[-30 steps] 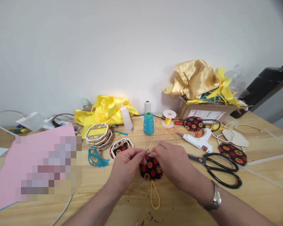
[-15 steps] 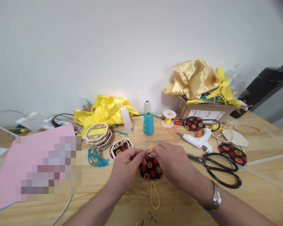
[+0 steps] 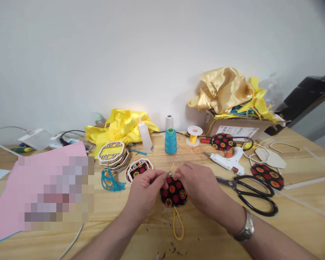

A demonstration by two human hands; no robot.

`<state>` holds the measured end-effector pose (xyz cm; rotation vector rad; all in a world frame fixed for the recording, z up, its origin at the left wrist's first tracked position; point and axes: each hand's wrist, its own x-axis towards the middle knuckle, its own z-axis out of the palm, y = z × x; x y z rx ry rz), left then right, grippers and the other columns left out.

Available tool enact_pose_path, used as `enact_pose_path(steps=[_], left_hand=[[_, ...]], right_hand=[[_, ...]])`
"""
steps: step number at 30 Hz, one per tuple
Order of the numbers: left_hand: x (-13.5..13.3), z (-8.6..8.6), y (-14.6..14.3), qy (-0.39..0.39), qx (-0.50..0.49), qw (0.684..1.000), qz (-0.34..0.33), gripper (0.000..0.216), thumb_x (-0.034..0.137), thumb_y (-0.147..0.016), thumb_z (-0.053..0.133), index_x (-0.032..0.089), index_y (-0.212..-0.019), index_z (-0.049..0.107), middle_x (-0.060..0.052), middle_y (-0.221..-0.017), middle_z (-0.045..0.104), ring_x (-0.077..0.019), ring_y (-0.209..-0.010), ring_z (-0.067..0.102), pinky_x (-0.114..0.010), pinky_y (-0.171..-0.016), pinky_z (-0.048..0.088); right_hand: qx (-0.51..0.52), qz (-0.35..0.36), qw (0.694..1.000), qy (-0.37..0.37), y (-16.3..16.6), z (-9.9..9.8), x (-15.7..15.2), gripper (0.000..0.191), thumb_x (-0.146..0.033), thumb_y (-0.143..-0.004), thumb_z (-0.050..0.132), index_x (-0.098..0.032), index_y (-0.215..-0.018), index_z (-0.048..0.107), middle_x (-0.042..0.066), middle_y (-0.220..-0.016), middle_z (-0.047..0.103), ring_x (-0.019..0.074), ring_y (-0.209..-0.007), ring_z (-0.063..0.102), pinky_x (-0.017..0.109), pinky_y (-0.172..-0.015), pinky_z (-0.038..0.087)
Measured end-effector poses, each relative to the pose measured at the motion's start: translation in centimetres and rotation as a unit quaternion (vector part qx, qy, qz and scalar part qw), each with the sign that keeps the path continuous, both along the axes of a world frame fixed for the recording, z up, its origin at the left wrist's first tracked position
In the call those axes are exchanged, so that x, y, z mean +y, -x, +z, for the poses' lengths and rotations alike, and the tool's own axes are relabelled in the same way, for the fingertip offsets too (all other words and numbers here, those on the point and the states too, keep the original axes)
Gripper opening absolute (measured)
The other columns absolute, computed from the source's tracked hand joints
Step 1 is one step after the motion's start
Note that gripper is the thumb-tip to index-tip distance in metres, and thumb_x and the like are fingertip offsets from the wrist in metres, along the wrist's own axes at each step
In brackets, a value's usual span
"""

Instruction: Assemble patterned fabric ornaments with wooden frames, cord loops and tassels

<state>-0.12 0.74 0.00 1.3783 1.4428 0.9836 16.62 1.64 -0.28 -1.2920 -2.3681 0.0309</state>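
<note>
A black fabric-covered piece (image 3: 174, 195) with red and orange flower circles lies in front of me, between my hands. From its near edge a yellow cord loop (image 3: 178, 225) hangs onto the table. My left hand (image 3: 150, 189) pinches the piece's far left edge with thumb and forefinger. At the far right edge my right hand (image 3: 196, 182), its fingers bent together, grips the same piece. A short yellow cord end (image 3: 172, 167) sticks up between the fingertips. What else the fingertips pinch is hidden.
Black-handled scissors (image 3: 254, 191) and a white glue gun (image 3: 229, 160) lie to the right. Behind stand a teal thread cone (image 3: 170, 141), a yellow cord spool (image 3: 194, 135) and a glue bottle (image 3: 145, 135). Wooden lattice frames (image 3: 112, 153) are stacked left, beside a pink sheet (image 3: 51, 159).
My right hand's fingers have shifted slightly at the piece's far edge. The left hand stays in its pinch, and the piece has hardly moved.
</note>
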Motion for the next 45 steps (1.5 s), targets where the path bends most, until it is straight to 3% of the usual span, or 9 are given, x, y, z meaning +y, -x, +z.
enact_pose_path(steps=[7, 12, 22, 30, 35, 41, 45], left_hand=[[0.1, -0.2, 0.2, 0.004, -0.022, 1.0, 0.015, 0.024, 0.036, -0.077, 0.061, 0.018, -0.062, 0.065, 0.006, -0.052, 0.057, -0.007, -0.044, 0.036, -0.021, -0.046, 0.028], [0.0, -0.1, 0.2, 0.002, -0.015, 1.0, 0.017, 0.025, 0.035, -0.077, 0.061, 0.018, -0.06, 0.065, 0.006, -0.049, 0.054, -0.007, -0.044, 0.034, -0.021, -0.045, 0.026], [0.0, 0.1, 0.0, -0.012, 0.024, 1.0, 0.012, 0.023, 0.033, -0.076, 0.06, 0.019, -0.059, 0.066, 0.003, -0.053, 0.062, -0.0127, -0.056, 0.055, -0.022, -0.059, 0.042], [-0.1, 0.2, -0.3, -0.026, 0.049, 0.998, 0.003, 0.022, 0.034, -0.076, 0.058, 0.019, -0.064, 0.069, 0.002, -0.056, 0.065, -0.0149, -0.057, 0.057, -0.024, -0.057, 0.044], [-0.4, -0.1, -0.4, -0.068, 0.096, 0.993, -0.004, 0.02, 0.029, -0.078, 0.055, 0.02, -0.069, 0.071, 0.002, -0.056, 0.066, -0.0147, -0.055, 0.057, -0.023, -0.053, 0.043], [-0.8, -0.9, -0.1, -0.158, 0.186, 0.969, -0.028, 0.022, 0.024, -0.083, 0.05, 0.02, -0.081, 0.072, -0.001, -0.073, 0.072, -0.0149, -0.065, 0.061, -0.023, -0.062, 0.045], [-0.8, -1.0, -0.1, -0.173, 0.219, 0.959, -0.045, 0.023, 0.023, -0.085, 0.048, 0.02, -0.082, 0.071, -0.001, -0.071, 0.071, -0.0147, -0.064, 0.061, -0.023, -0.06, 0.043]], right_hand=[[-0.008, -0.041, 0.999, 0.022, 0.0, 0.2, 0.2, 0.017, -0.017, -0.088, 0.05, -0.02, -0.073, 0.059, 0.0, -0.068, 0.062, 0.0171, -0.063, 0.058, 0.028, -0.055, 0.03], [-0.006, -0.034, 0.999, 0.03, 0.1, 0.2, 0.1, 0.018, -0.018, -0.088, 0.049, -0.02, -0.074, 0.059, 0.001, -0.068, 0.062, 0.0168, -0.063, 0.058, 0.028, -0.055, 0.03], [0.023, -0.006, 0.999, 0.041, 0.2, 0.6, -0.1, 0.016, -0.017, -0.088, 0.05, -0.02, -0.076, 0.06, 0.0, -0.07, 0.063, 0.0161, -0.064, 0.059, 0.027, -0.057, 0.035], [0.046, -0.005, 0.997, 0.055, 0.3, 0.9, -0.3, 0.015, -0.018, -0.089, 0.052, -0.018, -0.076, 0.062, 0.001, -0.072, 0.065, 0.016, -0.067, 0.06, 0.026, -0.06, 0.038], [0.037, -0.006, 0.997, 0.063, 0.4, 0.6, -0.2, 0.018, -0.019, -0.09, 0.05, -0.017, -0.077, 0.062, 0.003, -0.072, 0.064, 0.0166, -0.067, 0.059, 0.027, -0.06, 0.038], [0.033, -0.005, 0.997, 0.069, 0.7, 0.8, -0.4, 0.02, -0.021, -0.092, 0.047, -0.016, -0.077, 0.061, 0.004, -0.073, 0.063, 0.0165, -0.067, 0.057, 0.027, -0.061, 0.038], [0.044, 0.002, 0.997, 0.065, 0.8, 0.9, -0.4, 0.022, -0.02, -0.092, 0.046, -0.016, -0.075, 0.06, 0.003, -0.072, 0.062, 0.0149, -0.066, 0.055, 0.026, -0.061, 0.037]])
